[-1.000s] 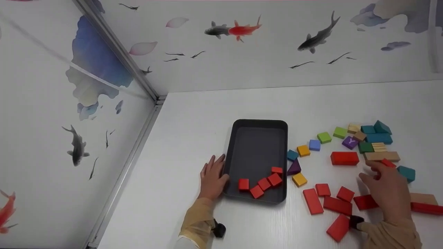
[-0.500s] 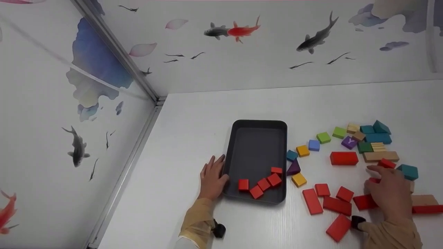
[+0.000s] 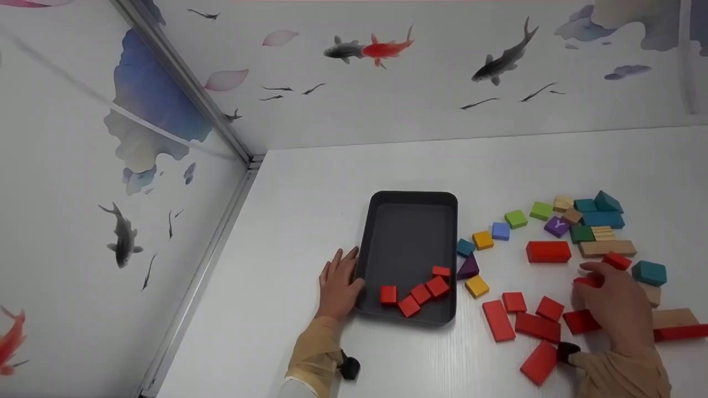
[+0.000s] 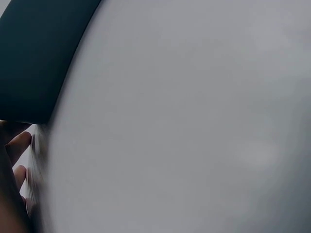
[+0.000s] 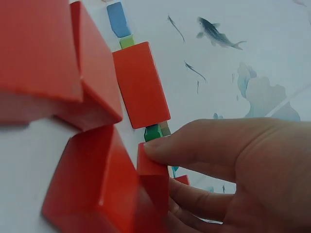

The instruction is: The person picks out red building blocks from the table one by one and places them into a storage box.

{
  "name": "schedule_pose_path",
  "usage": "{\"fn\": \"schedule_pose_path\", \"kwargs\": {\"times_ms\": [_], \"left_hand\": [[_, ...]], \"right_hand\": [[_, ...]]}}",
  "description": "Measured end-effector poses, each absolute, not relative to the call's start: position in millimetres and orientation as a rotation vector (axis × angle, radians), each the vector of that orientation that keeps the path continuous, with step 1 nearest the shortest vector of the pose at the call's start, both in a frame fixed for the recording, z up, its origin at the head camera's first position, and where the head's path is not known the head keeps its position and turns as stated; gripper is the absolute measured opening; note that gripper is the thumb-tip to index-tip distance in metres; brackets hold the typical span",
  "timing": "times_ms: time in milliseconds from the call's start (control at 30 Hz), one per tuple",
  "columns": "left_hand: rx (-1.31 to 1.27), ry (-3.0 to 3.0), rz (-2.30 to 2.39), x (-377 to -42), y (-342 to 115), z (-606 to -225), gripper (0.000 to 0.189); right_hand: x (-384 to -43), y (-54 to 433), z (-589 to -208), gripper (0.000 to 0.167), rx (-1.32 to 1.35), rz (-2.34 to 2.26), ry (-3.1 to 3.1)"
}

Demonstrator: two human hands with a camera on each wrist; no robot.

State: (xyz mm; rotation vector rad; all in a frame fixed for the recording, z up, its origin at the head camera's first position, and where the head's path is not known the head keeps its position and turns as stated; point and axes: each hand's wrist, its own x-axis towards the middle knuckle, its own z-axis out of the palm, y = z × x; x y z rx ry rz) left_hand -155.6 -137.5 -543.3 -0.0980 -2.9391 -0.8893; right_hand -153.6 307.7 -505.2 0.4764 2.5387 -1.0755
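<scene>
My left hand (image 3: 338, 284) lies along the left wall of a dark baking tray (image 3: 412, 237), its fingers extended. Several small red cubes (image 3: 389, 295) sit in the near part of that tray. On the right, my right hand (image 3: 622, 301) pinches a red block (image 5: 152, 160) between thumb and fingers; in the head view the hand covers most of it. Larger red blocks (image 3: 537, 327) lie just left of this hand, and one red block (image 3: 581, 321) is partly hidden beneath it. The left wrist view shows the tray's dark wall (image 4: 39, 63) with fingertips (image 4: 19, 145) below it.
Between tray and right hand stand a purple triangle (image 3: 468, 267) and yellow cubes (image 3: 477, 286). A group of teal (image 3: 603, 219), green (image 3: 582, 234) and wooden blocks (image 3: 607, 248) fills the back right. A long red block (image 3: 680, 333) lies at the right edge.
The right hand's thumb and fingers have come together on a red block, and the hand has shifted slightly left. A wooden block behind it has come into view. The left hand stays put.
</scene>
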Motion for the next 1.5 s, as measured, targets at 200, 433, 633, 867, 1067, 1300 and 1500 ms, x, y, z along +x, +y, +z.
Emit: {"fn": "schedule_pose_path", "kwargs": {"times_ms": [200,433,633,867,1067,1300,1500], "left_hand": [[-0.097,-2.936,-0.895,-156.0,-138.7,-542.5,0.051],[-0.104,-2.929,-0.886,-156.7,-139.9,-540.3,0.051],[-0.108,-2.935,-0.891,-153.9,-141.1,-541.2,0.052],[-0.107,-2.941,-0.868,-153.0,-138.2,-543.0,0.051],[-0.093,-2.955,-0.863,-152.3,-137.4,-544.6,0.051],[-0.108,-2.948,-0.881,-156.1,-135.5,-540.7,0.051],[-0.092,-2.956,-0.879,-156.1,-136.8,-542.2,0.052]], "right_hand": [[-154.7,305.8,-503.2,0.071,0.521,-1.137,2.509],[-154.8,302.5,-498.8,0.071,0.545,-1.21,2.472],[-152.9,297.6,-497.0,0.069,0.547,-1.214,2.427],[-151.5,288.3,-496.9,0.072,0.45,-1.199,2.455],[-150.6,268.8,-491.2,0.069,0.354,-1.237,2.529],[-153.2,221.4,-476.9,0.051,0.194,-1.312,2.689],[-151.2,182.7,-470.4,0.044,0.007,-1.342,2.744]]}}
